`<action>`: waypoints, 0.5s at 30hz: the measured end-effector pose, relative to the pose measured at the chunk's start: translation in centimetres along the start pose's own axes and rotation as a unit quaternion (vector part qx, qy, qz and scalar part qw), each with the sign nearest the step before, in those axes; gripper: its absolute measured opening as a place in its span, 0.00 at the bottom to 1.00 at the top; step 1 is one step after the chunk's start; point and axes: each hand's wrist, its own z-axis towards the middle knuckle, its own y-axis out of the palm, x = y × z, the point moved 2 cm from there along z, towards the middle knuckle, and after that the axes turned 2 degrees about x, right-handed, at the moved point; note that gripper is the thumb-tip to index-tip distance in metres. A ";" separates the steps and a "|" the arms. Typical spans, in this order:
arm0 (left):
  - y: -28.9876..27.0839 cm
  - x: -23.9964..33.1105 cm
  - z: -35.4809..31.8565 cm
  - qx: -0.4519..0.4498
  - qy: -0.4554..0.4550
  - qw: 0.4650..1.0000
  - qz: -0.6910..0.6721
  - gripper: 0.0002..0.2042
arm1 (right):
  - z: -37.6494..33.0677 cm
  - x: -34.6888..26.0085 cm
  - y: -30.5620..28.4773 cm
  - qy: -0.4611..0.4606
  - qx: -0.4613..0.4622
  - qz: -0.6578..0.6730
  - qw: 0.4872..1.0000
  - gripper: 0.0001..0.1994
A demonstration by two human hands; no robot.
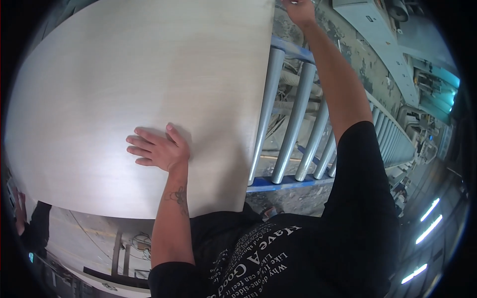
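A large pale wood-grain board [149,74] fills the left and middle of the view. My left hand [159,149] lies flat on its surface, fingers stretched out and spread, holding nothing. My right arm reaches far forward past the board's right edge. At the top rim of the picture is my right hand [299,11], partly cut off, so its grip and anything in it cannot be made out. Below that hand, to the right of the board, runs a roller conveyor [293,124] with grey metal rollers and blue side rails.
Corrugated hoses [295,79] show between the rollers. A long pale machine housing [377,42] stands at the far right, beside a worn, stained floor [365,64]. Another person's dark-clothed arm [37,226] is by the board's left end. A light-coloured frame [107,283] lies at the lower left.
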 end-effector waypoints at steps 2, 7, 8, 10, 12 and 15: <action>0.1 0.2 -0.1 -0.002 0.002 1.000 -0.003 0.47 | 0.1 -0.2 -0.8 -0.051 0.015 -0.048 0.997 0.08; 0.5 -0.3 0.0 0.021 -0.002 0.999 0.024 0.47 | -0.7 -4.4 -0.7 -0.118 -0.044 -0.084 0.988 0.08; 0.4 -0.4 0.0 0.022 0.003 1.000 0.022 0.46 | -0.7 -4.5 -1.2 -0.119 -0.043 -0.090 0.988 0.08; 0.4 -0.2 -0.4 0.022 0.010 1.000 0.018 0.46 | -0.9 -4.7 -1.8 -0.153 -0.042 -0.106 0.982 0.08; 0.5 -0.3 -0.3 0.032 0.005 0.999 0.016 0.46 | -1.0 -5.2 -1.7 -0.162 -0.043 -0.128 0.978 0.09; 0.5 -0.5 -0.2 0.030 0.001 0.999 0.024 0.47 | -1.7 -5.4 -1.0 -0.158 -0.041 -0.147 0.976 0.09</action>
